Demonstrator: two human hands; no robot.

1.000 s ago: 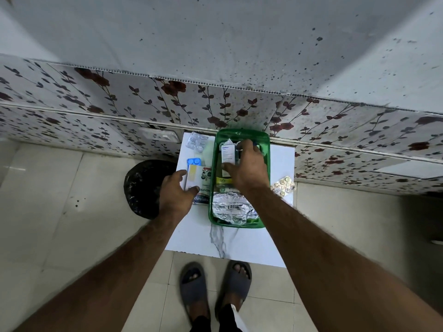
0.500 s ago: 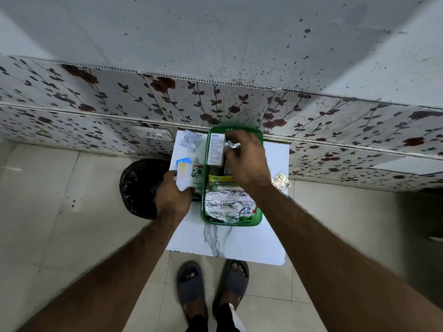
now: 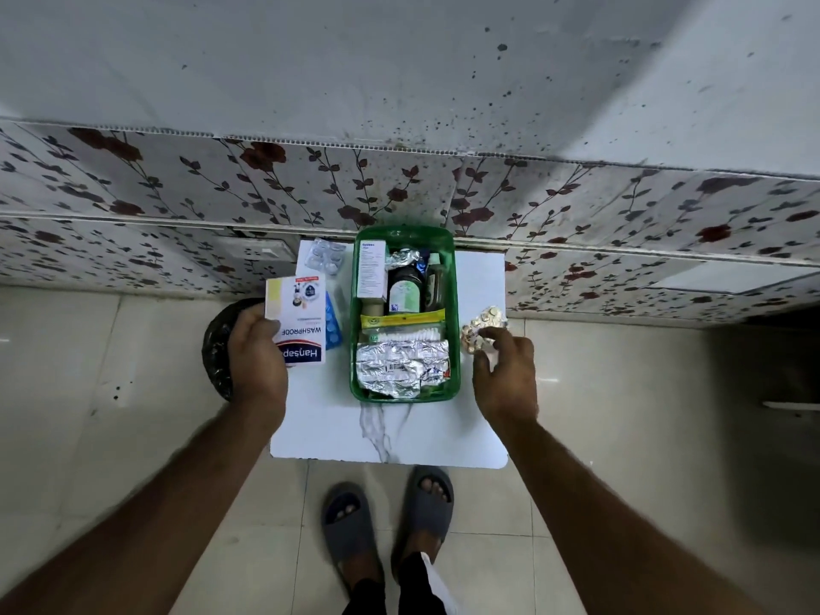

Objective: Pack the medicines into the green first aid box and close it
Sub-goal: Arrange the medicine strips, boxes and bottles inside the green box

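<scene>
The green first aid box sits open in the middle of my small white table, and it is already well filled: a white carton, a dark bottle, a yellow-labelled pack, cotton swabs and a big foil strip lie inside. So most of the packing looks done.

My left hand is clamped on the plaster box, held just left of the green box. My right hand pinches the gold pill strip at the table's right edge, just beside the box. Both of these have to go in.

Left on the table are a clear blister pack and a blue pill strip (partly hidden behind the plaster box). I see no lid anywhere, so closing is not yet begun.
</scene>
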